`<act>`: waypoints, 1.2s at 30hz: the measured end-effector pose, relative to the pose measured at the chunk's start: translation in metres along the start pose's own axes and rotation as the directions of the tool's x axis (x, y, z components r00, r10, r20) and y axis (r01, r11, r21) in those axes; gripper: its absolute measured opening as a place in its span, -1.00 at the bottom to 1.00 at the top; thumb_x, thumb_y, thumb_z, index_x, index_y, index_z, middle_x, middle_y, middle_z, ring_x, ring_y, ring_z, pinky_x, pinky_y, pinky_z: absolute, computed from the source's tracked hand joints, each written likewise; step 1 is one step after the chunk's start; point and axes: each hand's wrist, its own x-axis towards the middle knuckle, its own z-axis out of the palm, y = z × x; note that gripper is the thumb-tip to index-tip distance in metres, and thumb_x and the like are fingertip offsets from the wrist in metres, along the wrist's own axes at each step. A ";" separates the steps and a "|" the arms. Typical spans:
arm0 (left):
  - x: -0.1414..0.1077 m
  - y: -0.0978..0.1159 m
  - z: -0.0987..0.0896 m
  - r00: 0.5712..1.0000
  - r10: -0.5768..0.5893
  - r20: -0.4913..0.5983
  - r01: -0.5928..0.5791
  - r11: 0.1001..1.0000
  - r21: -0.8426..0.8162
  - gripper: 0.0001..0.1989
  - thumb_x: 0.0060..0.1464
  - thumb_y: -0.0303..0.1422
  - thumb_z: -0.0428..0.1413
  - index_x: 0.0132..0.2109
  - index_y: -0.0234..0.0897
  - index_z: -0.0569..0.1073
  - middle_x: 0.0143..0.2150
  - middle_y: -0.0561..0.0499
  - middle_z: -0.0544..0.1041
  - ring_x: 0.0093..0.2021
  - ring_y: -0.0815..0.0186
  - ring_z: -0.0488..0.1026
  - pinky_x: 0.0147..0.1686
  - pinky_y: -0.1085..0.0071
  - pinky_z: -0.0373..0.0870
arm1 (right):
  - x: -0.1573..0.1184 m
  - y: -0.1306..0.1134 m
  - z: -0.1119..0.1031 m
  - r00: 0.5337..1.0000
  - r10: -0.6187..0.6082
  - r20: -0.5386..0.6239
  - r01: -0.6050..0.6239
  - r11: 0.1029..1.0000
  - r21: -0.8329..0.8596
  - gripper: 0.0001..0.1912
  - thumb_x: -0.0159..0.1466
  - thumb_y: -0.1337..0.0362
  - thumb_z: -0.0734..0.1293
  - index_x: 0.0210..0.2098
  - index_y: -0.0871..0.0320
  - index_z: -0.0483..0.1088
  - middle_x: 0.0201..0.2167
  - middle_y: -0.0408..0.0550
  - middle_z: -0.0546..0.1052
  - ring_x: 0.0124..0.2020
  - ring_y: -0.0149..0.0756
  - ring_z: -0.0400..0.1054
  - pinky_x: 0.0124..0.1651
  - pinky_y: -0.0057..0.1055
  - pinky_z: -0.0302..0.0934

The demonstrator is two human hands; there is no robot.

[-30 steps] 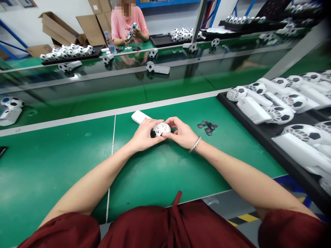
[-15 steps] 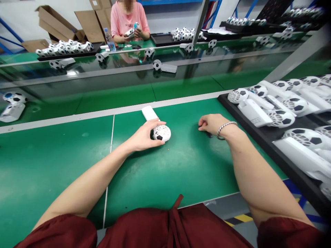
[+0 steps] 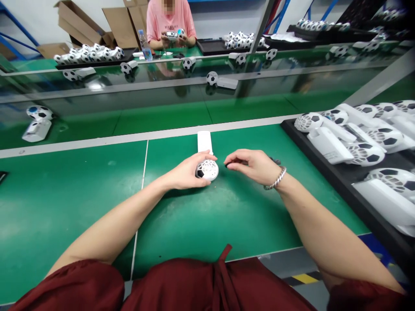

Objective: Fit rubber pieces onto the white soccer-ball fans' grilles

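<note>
Soccer-ball unit at frame centre, on green bench. Left hand cups its ball end, thumb and fingers curled round; right hand just beside, pinching small black piece. Unit looks light, stiff, slick; vented shell maybe fragile, so grip ball sides. Handle points up-frame, long axis near vertical.

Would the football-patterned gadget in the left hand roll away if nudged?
Probably not far: its round head seems joined to a flat-looking white handle, which should check rolling. Both look like smooth plastic, so likely stiff.
</note>
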 end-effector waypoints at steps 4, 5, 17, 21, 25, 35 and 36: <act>0.000 0.000 0.000 1.000 0.002 0.005 -0.002 1.000 0.006 -0.39 -0.15 -0.39 0.16 0.11 -0.26 0.22 0.25 -0.18 0.12 0.29 0.13 -0.05 0.23 0.13 -0.06 | -0.002 -0.005 0.009 0.999 -0.023 0.036 0.015 0.978 0.207 -0.88 0.15 0.24 0.26 -0.34 0.14 0.35 -0.41 -0.10 0.49 -0.39 -0.36 0.38 -0.30 -0.40 0.29; 0.000 -0.001 0.000 1.000 0.006 0.008 -0.006 1.000 0.005 -0.40 -0.14 -0.39 0.15 0.11 -0.26 0.22 0.25 -0.17 0.13 0.29 0.13 -0.05 0.23 0.13 -0.06 | -0.002 -0.006 0.009 0.998 -0.051 0.034 0.043 0.977 0.207 -0.87 0.16 0.26 0.26 -0.31 0.15 0.35 -0.37 -0.09 0.49 -0.36 -0.36 0.38 -0.28 -0.40 0.29; 0.000 0.002 0.003 1.000 -0.014 -0.015 0.014 1.000 -0.018 -0.44 -0.17 -0.40 0.15 0.05 -0.25 0.24 0.21 -0.15 0.17 0.27 0.11 0.02 0.21 0.12 -0.04 | 0.000 -0.007 0.026 0.991 -0.132 -0.031 0.135 0.961 0.242 -0.88 0.14 0.23 0.34 -0.42 0.15 0.45 -0.41 -0.09 0.48 -0.35 -0.34 0.35 -0.23 -0.36 0.24; 0.000 0.001 0.007 0.999 -0.019 -0.047 0.017 0.999 -0.036 -0.44 -0.16 -0.31 0.20 0.04 -0.25 0.25 0.19 -0.17 0.20 0.28 0.10 -0.02 0.20 0.11 -0.03 | 0.002 -0.007 0.034 0.994 -0.055 -0.090 0.079 0.954 0.291 -0.90 0.10 0.24 0.36 -0.45 0.15 0.42 -0.45 -0.13 0.48 -0.40 -0.37 0.34 -0.27 -0.38 0.24; 0.001 0.002 0.010 0.994 -0.035 -0.102 0.029 0.998 -0.060 -0.50 -0.10 -0.26 0.18 0.01 -0.25 0.28 0.18 -0.16 0.22 0.27 0.11 0.00 0.19 0.13 -0.01 | 0.004 -0.007 0.039 0.990 -0.066 -0.123 0.101 0.946 0.308 -0.90 0.10 0.26 0.36 -0.47 0.15 0.37 -0.49 -0.16 0.41 -0.44 -0.40 0.28 -0.32 -0.40 0.23; 0.002 0.007 0.018 0.980 -0.109 -0.164 0.081 0.982 -0.169 -0.53 -0.13 -0.37 0.13 -0.02 -0.30 0.24 0.09 -0.16 0.26 0.15 0.07 0.16 0.11 0.11 0.08 | 0.008 0.007 0.047 0.997 0.073 -0.006 -0.062 0.881 0.469 -0.63 0.04 0.12 0.39 -0.25 0.11 0.21 -0.18 -0.04 0.33 -0.15 -0.23 0.32 -0.28 -0.31 0.32; 0.002 0.008 0.018 0.978 -0.126 -0.165 0.095 0.978 -0.187 -0.52 -0.13 -0.37 0.13 -0.02 -0.31 0.23 0.07 -0.16 0.27 0.12 0.07 0.19 0.09 0.11 0.11 | 0.008 0.006 0.048 0.997 0.079 0.003 -0.071 0.872 0.484 -0.63 0.04 0.12 0.39 -0.26 0.12 0.21 -0.19 -0.04 0.34 -0.15 -0.23 0.32 -0.27 -0.30 0.32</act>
